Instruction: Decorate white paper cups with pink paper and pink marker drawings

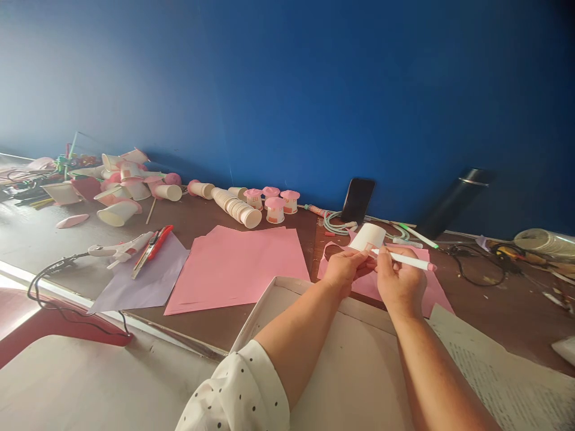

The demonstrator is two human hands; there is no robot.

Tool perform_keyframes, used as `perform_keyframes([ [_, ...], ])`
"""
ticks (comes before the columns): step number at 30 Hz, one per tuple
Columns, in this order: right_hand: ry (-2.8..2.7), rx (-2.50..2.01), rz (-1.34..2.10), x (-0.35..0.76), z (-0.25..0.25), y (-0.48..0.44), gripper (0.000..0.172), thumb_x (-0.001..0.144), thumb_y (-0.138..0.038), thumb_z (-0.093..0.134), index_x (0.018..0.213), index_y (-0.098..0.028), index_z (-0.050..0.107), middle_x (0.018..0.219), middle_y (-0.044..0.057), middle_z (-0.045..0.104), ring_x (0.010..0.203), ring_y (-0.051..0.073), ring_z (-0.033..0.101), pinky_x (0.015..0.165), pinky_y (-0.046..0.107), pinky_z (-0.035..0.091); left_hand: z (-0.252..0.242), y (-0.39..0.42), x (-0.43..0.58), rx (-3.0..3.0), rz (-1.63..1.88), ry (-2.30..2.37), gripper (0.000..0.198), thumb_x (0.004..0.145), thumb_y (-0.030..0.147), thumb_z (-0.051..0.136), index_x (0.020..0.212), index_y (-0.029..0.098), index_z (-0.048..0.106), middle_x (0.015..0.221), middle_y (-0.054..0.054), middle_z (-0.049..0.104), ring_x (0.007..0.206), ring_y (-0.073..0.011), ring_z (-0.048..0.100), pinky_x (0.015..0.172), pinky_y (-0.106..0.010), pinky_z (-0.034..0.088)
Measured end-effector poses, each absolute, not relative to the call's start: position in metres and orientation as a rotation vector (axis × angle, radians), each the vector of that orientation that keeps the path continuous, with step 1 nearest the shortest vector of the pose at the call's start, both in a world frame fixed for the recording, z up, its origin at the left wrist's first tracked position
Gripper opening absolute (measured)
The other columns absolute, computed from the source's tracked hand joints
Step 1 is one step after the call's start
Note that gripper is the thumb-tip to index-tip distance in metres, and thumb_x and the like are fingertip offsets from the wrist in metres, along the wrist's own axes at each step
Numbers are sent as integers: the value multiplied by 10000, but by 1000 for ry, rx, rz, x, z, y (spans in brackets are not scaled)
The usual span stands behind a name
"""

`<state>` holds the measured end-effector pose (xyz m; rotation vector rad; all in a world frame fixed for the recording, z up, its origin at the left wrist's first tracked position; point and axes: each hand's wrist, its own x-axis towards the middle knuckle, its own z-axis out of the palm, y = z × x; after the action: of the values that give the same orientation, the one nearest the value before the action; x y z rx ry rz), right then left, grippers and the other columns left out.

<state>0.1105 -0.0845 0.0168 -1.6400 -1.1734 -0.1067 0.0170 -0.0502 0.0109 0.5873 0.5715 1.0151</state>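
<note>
My left hand (344,270) is closed on a white paper cup (368,236), which it holds tilted above the pink paper on the table. Pink lines show on the cup's side near my fingers. In my right hand (401,280) is a white marker (411,260) with a pink end, gripped like a pen. Its tip points at the cup; whether it touches the surface is hard to tell. Below my forearms is a shallow white box lid (359,353). Several small cup houses with pink roofs (275,209) stand near the wall.
Stacked paper cups (236,206) lie left of the houses. Pink sheets (245,263), a red utility knife (153,248) and a glue gun (121,248) rest on the left. A phone (358,200) and a dark bottle (453,203) lean on the blue wall. Cables and printed paper (498,365) lie right.
</note>
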Motion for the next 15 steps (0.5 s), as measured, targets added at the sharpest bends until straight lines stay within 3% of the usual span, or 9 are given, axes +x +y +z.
perform_keyframes([
  [15,-1134,-1592,-54,108,23,-86,223,814,-393,530,837,-183,602,734,69,697,599,186,644,628,296,469,10,-50,17,606,1002,563,205,704,260,755,710,77,663,708,-75,656,692,-134,635,931,-369,478],
])
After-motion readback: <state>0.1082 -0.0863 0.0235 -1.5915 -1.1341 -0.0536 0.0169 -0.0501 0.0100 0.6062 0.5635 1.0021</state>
